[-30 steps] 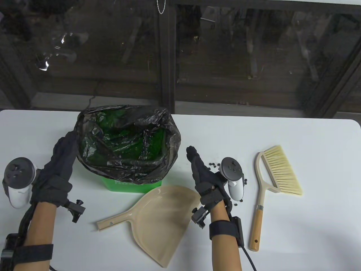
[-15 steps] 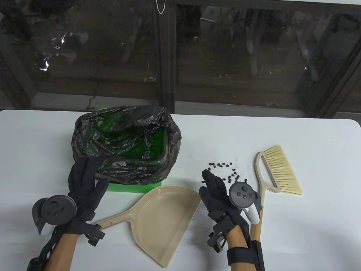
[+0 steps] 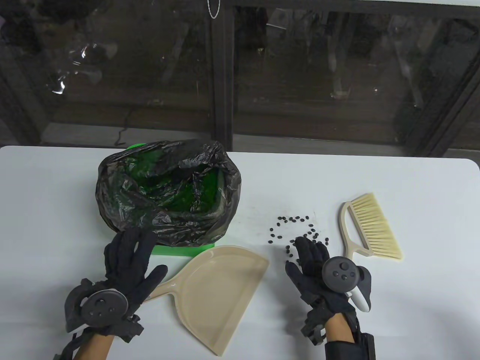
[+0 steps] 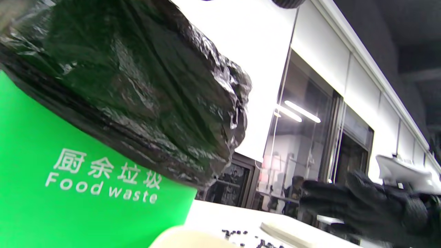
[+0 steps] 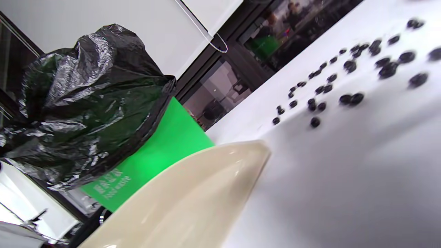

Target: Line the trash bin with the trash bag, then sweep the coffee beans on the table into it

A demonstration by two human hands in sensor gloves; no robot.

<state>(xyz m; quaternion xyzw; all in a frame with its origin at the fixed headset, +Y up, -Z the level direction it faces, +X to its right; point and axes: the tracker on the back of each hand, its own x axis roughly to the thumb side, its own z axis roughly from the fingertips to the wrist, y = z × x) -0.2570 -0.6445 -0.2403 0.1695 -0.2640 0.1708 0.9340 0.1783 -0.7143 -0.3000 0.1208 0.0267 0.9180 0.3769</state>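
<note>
Trash bin (image 3: 180,250), green, stands left of centre in the table view on the white tabletop (image 3: 412,285); only a strip of its near wall shows under the bag. Left wrist view reads "Food waste" in white on that wall, under a line of Chinese characters. Trash bag (image 3: 168,191), black and crinkled, is draped over the rim and hangs down the outside; green shows through it inside the opening. Coffee beans (image 3: 296,228) lie scattered in a loose patch right of centre, between bin and brush, on bare tabletop; the right wrist view shows them as dark blurred dots at upper right. Dustpan (image 3: 221,292), beige, lies flat at lower centre, its handle pointing toward lower left, its wide mouth toward the beans, its far edge just beside the foot of the bin. Brush (image 3: 369,227), pale bristles, cream frame, lies at right; its lower handle is hidden behind the right hand's tracker. Left hand (image 3: 127,270), lower left, palm down, fingers (image 3: 125,245) spread and straight, tips near the foot of the bin, thumb near the dustpan handle; contact with either cannot be told; it holds nothing. Right hand (image 3: 315,273), lower right, fingers extended toward the near edge of the bean patch, holding nothing; whether they touch the tabletop cannot be told.
</note>
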